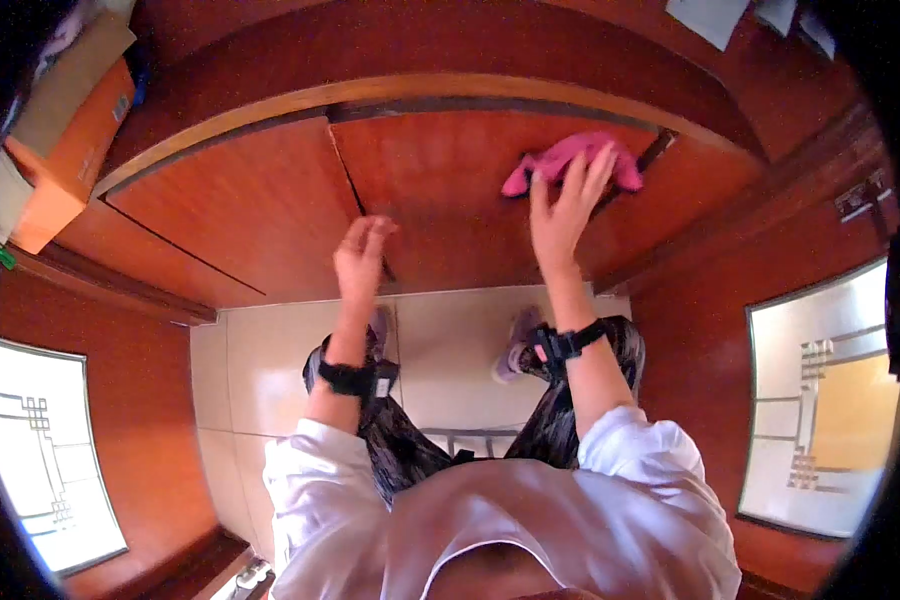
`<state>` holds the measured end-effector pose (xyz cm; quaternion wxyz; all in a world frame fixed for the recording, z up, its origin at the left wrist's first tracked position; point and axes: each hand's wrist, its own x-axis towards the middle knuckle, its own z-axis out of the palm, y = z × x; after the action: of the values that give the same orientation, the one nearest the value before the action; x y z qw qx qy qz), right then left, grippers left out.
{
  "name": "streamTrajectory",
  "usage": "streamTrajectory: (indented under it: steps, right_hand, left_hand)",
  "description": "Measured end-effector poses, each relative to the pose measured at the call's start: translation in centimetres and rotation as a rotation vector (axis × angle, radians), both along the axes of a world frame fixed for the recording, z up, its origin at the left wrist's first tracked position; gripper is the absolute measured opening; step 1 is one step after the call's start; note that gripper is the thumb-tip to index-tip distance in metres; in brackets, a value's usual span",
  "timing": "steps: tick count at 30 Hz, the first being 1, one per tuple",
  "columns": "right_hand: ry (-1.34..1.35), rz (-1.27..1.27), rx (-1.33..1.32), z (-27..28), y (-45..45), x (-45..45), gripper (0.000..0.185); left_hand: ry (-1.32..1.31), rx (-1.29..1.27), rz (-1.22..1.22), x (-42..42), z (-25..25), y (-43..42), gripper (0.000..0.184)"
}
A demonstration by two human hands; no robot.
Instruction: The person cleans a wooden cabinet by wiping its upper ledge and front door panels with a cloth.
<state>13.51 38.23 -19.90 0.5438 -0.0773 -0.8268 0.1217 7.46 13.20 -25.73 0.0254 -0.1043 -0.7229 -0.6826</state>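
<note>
A pink cloth lies bunched against the reddish-brown cabinet front, near its upper right part. My right hand presses on the cloth with its fingers spread. Over by the gap between two cabinet doors is my left hand, its fingers curled and slightly blurred. Whether anything small is between those fingers cannot be made out. Both wrists wear black straps.
An orange box stands on the ledge at the upper left. Wooden panels with bright patterned panes flank both sides. Below are my legs and feet on the tiled floor. White papers show at the upper right.
</note>
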Motion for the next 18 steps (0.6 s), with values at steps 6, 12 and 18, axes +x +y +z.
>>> streamTrajectory:
  steps: [6,12,18]
  right_hand:
    - [0.144,-0.055,-0.146,2.8,0.7,-1.5,0.061]
    - [0.116,-0.084,-0.305,-4.6,-1.1,-1.5,0.042]
    - [0.149,-0.116,-0.807,-17.3,-2.2,-2.9,0.051]
  left_hand:
    - [0.149,-0.614,0.053,5.4,4.4,-8.7,0.018]
    - [0.206,-0.783,0.032,11.8,-1.4,-13.7,0.013]
    - [0.1,-0.928,0.088,11.3,-1.6,-13.9,0.015]
